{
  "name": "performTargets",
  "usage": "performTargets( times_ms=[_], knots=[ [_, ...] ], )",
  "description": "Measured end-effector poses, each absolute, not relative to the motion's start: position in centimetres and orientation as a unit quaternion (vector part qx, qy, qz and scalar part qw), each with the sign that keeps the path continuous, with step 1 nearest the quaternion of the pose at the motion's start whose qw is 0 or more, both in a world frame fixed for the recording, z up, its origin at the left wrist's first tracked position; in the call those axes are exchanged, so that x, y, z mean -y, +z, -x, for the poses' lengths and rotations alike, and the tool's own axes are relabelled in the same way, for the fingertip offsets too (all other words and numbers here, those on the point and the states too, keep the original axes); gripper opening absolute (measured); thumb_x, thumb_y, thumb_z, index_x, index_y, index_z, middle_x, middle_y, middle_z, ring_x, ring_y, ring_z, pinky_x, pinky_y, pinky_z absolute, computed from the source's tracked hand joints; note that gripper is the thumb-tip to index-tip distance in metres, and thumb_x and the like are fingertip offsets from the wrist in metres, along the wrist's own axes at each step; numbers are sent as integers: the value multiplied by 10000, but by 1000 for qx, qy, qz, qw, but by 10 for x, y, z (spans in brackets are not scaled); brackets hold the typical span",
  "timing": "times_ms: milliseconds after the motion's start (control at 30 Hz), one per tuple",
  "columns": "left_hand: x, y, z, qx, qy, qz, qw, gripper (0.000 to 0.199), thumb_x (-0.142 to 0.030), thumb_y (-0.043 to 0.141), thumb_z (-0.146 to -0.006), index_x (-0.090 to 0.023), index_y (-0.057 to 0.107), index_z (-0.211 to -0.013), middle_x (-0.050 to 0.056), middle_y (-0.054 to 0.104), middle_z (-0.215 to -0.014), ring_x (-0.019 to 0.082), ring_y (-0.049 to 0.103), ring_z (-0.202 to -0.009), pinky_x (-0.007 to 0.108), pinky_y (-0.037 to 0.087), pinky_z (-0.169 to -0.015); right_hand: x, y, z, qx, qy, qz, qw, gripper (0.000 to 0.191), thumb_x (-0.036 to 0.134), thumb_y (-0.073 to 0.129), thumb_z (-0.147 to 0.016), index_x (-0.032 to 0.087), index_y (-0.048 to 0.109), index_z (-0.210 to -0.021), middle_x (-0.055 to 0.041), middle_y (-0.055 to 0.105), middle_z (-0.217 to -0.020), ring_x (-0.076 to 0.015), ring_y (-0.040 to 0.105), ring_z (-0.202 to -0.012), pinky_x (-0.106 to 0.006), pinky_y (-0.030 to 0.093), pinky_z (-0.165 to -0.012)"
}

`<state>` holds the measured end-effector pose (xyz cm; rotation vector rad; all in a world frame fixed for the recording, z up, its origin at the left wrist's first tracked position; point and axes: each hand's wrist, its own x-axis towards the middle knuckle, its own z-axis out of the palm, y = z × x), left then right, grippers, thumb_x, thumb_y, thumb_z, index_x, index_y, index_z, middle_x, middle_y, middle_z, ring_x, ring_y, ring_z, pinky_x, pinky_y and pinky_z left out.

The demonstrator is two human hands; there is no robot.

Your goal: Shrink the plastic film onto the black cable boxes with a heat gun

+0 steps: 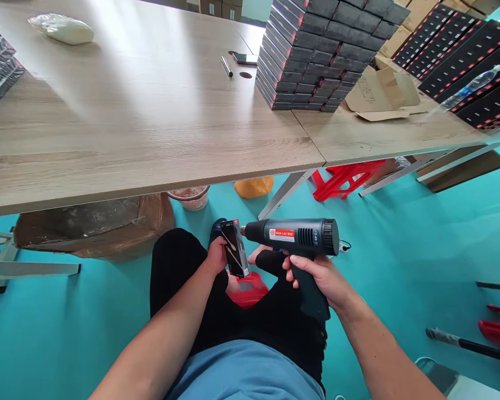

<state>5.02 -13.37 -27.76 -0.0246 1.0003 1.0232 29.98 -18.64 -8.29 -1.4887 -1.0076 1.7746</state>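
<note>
My left hand (pixel 217 254) is closed on the left side of a slim black box (pixel 235 250), held upright over my lap with a printed picture on its face. A dark heat gun (pixel 294 233) with a red and white label lies level in my right hand (pixel 312 272), whose fingers wrap its handle. Its nozzle points left at the upper part of the box, very close to the edge; whether they touch I cannot tell. Part of the left fingers is hidden behind the box.
On the table (pixel 150 133) stands a tall stack of black boxes (pixel 316 61), beside a phone (pixel 245 59) and a pen (pixel 227 66). Underneath are a large open carton (pixel 95 228), a waste bin (pixel 190 198), a yellow bag (pixel 254 187) and a red stool (pixel 345 180).
</note>
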Motion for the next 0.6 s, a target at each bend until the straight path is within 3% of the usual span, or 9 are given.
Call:
performTargets(
  times_ms=[400,600],
  knots=[
    [138,-281,-50,-472,456,10,754,182,-240,568,-647,-159,665,-778,91,658,-580,259,631,-513,346,495,-483,139,-60,-294,411,657,566,282,254,368,775,-855,135,773,-954,-88,765,-821,-190,702,-674,-247,577,-545],
    [135,-283,-49,-482,454,24,749,176,-240,568,-635,-173,652,-775,63,621,-540,242,598,-468,333,465,-457,132,-56,-290,436,653,568,246,218,342,767,-815,128,740,-785,-81,731,-680,-175,665,-597,-253,551,-524]
  ],
)
